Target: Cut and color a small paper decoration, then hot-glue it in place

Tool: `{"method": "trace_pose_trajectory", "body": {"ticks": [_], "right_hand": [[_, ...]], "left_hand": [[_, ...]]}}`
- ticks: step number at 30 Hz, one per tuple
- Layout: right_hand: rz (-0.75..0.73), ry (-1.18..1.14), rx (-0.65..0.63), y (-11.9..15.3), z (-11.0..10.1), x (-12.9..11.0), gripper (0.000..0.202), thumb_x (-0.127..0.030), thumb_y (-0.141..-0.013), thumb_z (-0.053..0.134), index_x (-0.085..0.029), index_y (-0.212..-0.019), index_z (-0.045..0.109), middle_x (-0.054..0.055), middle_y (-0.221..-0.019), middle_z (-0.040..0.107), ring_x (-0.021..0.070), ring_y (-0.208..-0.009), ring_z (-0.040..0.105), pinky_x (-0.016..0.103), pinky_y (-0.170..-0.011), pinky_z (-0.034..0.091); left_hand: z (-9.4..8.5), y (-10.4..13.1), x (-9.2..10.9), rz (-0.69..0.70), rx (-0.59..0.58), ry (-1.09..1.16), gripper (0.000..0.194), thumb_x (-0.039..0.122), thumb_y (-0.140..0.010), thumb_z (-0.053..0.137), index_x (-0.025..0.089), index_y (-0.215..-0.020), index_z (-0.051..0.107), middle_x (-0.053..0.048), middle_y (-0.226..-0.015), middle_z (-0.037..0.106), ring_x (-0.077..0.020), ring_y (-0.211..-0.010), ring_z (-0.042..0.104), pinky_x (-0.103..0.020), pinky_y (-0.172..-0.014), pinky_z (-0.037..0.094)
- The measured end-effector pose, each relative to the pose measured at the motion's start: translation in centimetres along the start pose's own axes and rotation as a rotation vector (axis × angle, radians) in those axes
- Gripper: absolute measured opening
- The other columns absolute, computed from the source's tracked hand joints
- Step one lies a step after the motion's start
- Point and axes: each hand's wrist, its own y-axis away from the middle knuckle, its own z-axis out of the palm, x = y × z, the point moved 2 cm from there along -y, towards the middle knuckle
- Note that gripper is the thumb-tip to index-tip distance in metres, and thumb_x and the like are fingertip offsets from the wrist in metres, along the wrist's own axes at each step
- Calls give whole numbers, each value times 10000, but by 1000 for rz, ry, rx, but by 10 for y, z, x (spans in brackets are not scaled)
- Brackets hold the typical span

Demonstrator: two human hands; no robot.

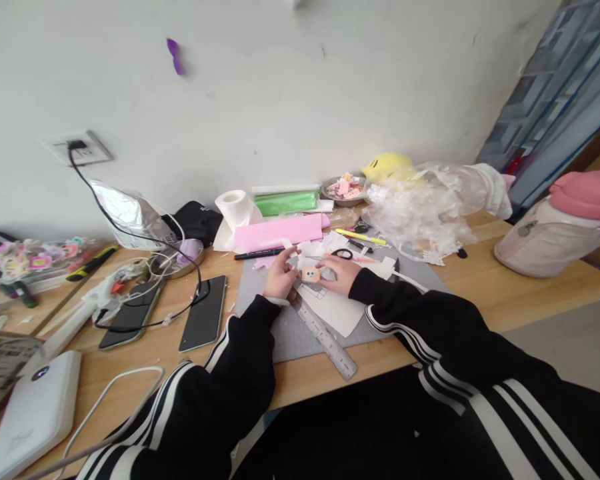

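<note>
A small orange card cut-out with a smiling face [311, 274] is pinched at its right side by the fingers of my right hand [341, 274]. My left hand [280, 275] is at its left, thumb beside the cut-out's edge and forefinger raised apart from the thumb. Whether the thumb touches it I cannot tell. Below the hands, a white paper sheet with drawn lines [337, 310] lies on a grey cutting mat [290, 337]. A steel ruler [325, 337] slants across the mat. Black-handled scissors [342, 254] lie just beyond my right hand among paper scraps.
Behind are a pink sheet pack [280, 231], a white roll [235, 208], a bowl of cut-outs [344, 189] and crumpled plastic [417, 217]. Two phones [203, 313], cables and a white device [35, 407] occupy the left. A pink bottle [555, 227] stands at right.
</note>
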Motion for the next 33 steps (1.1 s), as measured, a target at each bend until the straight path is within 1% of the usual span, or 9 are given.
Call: {"method": "trace_pose_trajectory", "body": {"ticks": [2,4,8,14,17,21,27,30,33], "right_hand": [[-2,-18,0,-1,8,0,386,-235,-655,727,-138,-1009,609,102,-1031,651,233,-1009,606,367,-910,466],[10,-29,13,-3,13,2,386,-206,-643,724,-150,-1005,602,100,-1024,655,242,-990,615,398,-900,470],[32,-57,26,-6,16,4,370,-137,-662,666,-160,-1022,586,110,-1077,645,246,-1038,602,411,-924,456],[66,-128,13,-6,8,-4,308,-184,-670,651,-146,-969,587,126,-1044,652,259,-1015,607,401,-892,459],[97,-192,31,-5,4,-4,281,-233,-664,659,-156,-922,580,100,-968,663,228,-917,627,374,-845,471],[173,-293,59,-4,1,2,163,-330,-736,581,-181,-783,533,28,-733,635,168,-720,616,319,-725,488],[261,-431,2,-4,-8,-1,208,-340,-815,445,-206,-657,447,-22,-554,571,114,-484,548,232,-495,450],[279,-448,-30,-3,-12,-4,229,-305,-813,438,-207,-608,456,-25,-509,563,100,-419,502,219,-447,422],[282,-440,-45,-2,-13,-3,231,-247,-790,445,-205,-563,454,-25,-489,568,99,-433,517,224,-500,452]], "left_hand": [[1,-1,-2,8,3,-19,355,129,-802,584,141,-1149,506,-46,-997,588,-58,-586,506,-191,-514,460],[2,-1,-3,15,2,-40,289,208,-860,563,137,-1136,512,-50,-996,581,-80,-651,542,-209,-542,483],[4,-1,-3,12,-1,-70,281,270,-888,540,138,-1135,524,-63,-1031,581,-123,-769,585,-269,-635,526],[6,0,-2,6,9,-82,283,286,-890,537,136,-1130,532,-69,-1050,582,-144,-829,594,-308,-692,535],[5,0,-1,12,14,-89,300,279,-892,534,145,-1160,515,-73,-1070,575,-138,-814,592,-294,-674,535],[4,0,0,16,20,-89,318,272,-892,534,148,-1182,495,-74,-1078,566,-131,-796,588,-280,-649,533],[3,0,-1,38,5,-41,297,241,-885,540,143,-1162,494,-55,-1017,564,-97,-703,557,-227,-572,500],[3,1,-1,54,-9,-6,350,144,-837,572,148,-1173,474,-41,-1000,561,-53,-593,497,-186,-511,454],[4,2,1,63,-23,28,504,12,-711,582,166,-1176,463,-17,-977,571,-16,-487,408,-170,-480,426]]}}
